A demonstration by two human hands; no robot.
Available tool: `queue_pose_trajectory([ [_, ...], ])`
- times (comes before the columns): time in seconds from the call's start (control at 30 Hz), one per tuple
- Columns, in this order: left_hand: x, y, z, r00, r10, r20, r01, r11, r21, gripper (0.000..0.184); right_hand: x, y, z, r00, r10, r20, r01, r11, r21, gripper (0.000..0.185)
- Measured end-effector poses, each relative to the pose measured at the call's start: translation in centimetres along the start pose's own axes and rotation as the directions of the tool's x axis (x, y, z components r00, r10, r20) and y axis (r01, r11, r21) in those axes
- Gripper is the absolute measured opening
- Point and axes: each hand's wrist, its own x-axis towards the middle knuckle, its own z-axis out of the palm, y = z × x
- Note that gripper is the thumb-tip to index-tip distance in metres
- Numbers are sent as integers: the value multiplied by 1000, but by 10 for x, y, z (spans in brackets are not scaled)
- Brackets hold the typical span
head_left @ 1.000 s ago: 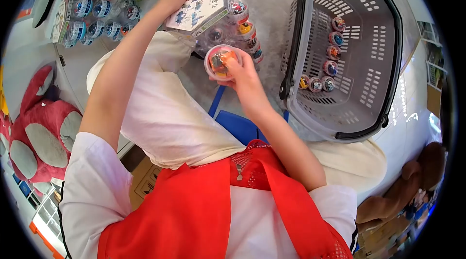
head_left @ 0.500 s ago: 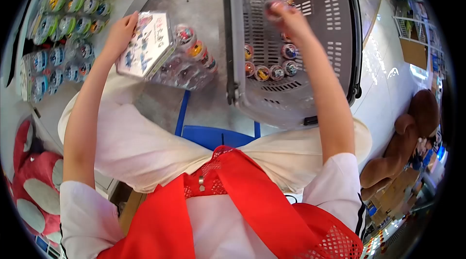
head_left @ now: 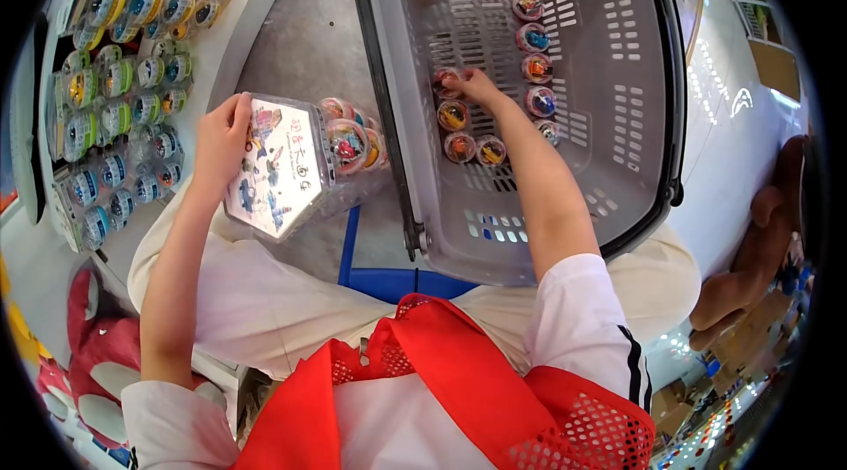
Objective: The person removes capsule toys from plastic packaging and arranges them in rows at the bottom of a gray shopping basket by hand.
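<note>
My left hand (head_left: 221, 148) grips a clear plastic container (head_left: 309, 212) by the edge of its white printed hexagonal face (head_left: 281, 166). The container lies tilted, and several round clear toy capsules (head_left: 347, 144) show at its right side. Inside the grey basket (head_left: 609, 152), my right hand (head_left: 477, 88) has its fingers on a round toy capsule (head_left: 446, 82) by the left wall. That capsule is partly covered by the fingers. More capsules (head_left: 535, 69) lie in a rough U-shaped row along the basket's slotted bottom, one of them partly behind my right forearm.
To the left, a display rack (head_left: 132, 82) holds many packaged round toys in rows. A red and grey plush toy (head_left: 110, 355) sits below it. A blue frame piece (head_left: 388, 282) shows between my knees. Brown plush (head_left: 750, 249) lies at the right.
My right hand has moved from the basket's far middle to its left side with a capsule. The view has shifted, and the container in my left hand appears lower.
</note>
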Motion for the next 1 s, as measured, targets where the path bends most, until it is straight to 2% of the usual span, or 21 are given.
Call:
queue_pose_trajectory([
  [0.03,1,1,1,1000,6,11,-6,1000,9,38,-2,0,-1,998,49,29,-49,998,-26,75],
  [0.17,0,11,7,1000,-13,13,13,1000,-23,36,-24,-6,-7,983,63,174,-84,989,120,66],
  [0.23,3,10,6,1000,-2,24,1,1000,7,36,-32,-11,-9,978,41,203,-71,988,140,61],
  [0.33,5,7,3,999,-32,37,32,999,-6,36,-31,-13,-4,987,40,154,-58,992,116,61],
  [0.37,4,6,2,998,-51,40,52,998,-19,36,-24,-6,-3,995,-26,94,23,999,40,63],
  [0.43,1,-3,2,1000,9,3,-9,1000,14,37,-10,6,1,984,-178,-4,176,976,-126,68],
  [0.53,-6,-13,-2,1000,18,-17,-17,999,28,39,-26,-16,2,950,-245,-192,152,903,-402,76],
  [0.57,-9,-16,-4,1000,-5,-12,5,1000,22,39,-35,-31,3,948,-205,-242,97,914,-394,78],
  [0.6,-13,-22,-6,1000,-25,-8,25,1000,15,39,-38,-41,2,910,-302,-284,173,899,-402,75],
  [0.63,-15,-32,-7,998,53,-44,-52,998,32,40,-42,-50,-1,860,-393,-325,245,878,-412,72],
  [0.67,-19,-40,-8,998,43,-44,-42,999,23,40,-46,-59,-1,799,-478,-364,314,849,-426,69],
  [0.73,-27,-45,-11,999,23,-44,-23,1000,2,41,-78,-97,3,573,-680,-458,470,730,-496,51],
  [0.8,-29,-46,-14,999,25,-45,-26,1000,-14,41,-138,-153,18,531,-687,-496,639,709,-298,34],
  [0.87,-34,-43,-15,998,34,-44,-36,998,-51,41,-204,-192,44,442,-783,-437,787,573,-230,25],
  [0.93,-37,-46,-13,999,18,-44,-20,998,-59,41,-261,-210,77,547,-808,-220,801,581,-142,23],
  [1.0,-39,-42,-13,997,50,-56,-52,997,-49,41,-304,-215,111,612,-790,46,760,571,-310,29],
])
